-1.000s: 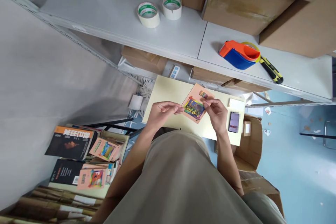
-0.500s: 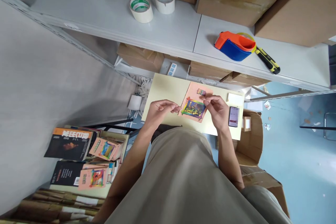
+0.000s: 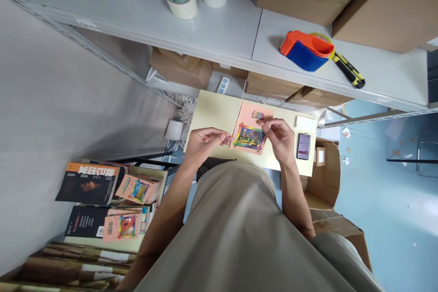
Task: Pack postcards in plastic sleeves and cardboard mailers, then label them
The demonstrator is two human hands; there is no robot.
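Note:
A thin pink booklet [image 3: 247, 112] with a rainbow-framed dark picture on its cover is between my two hands over a pale yellow tabletop [image 3: 214, 112]. My left hand [image 3: 208, 141] is closed in a pinch, its fingertips at the booklet's left edge. From the other side my right hand [image 3: 279, 138] pinches near the right edge, thumb and forefinger overlapping the cover. Part of the printed title is hidden by the right fingertips. Whether the booklet rests on the tabletop or is slightly raised, I cannot tell.
A phone [image 3: 303, 147] and a white box [image 3: 306, 122] lie at the right. Stacked books [image 3: 91, 183] stand lower left. The shelf [image 3: 232, 32] ahead holds tape rolls [image 3: 181, 2], a tape dispenser [image 3: 306, 51] and a utility knife [image 3: 349, 70]. An open carton [image 3: 323, 178] stands right.
The whole view has shifted slightly upward. Relative to the tabletop, the booklet has moved a little to the left; both hands keep their pinched shape beside it.

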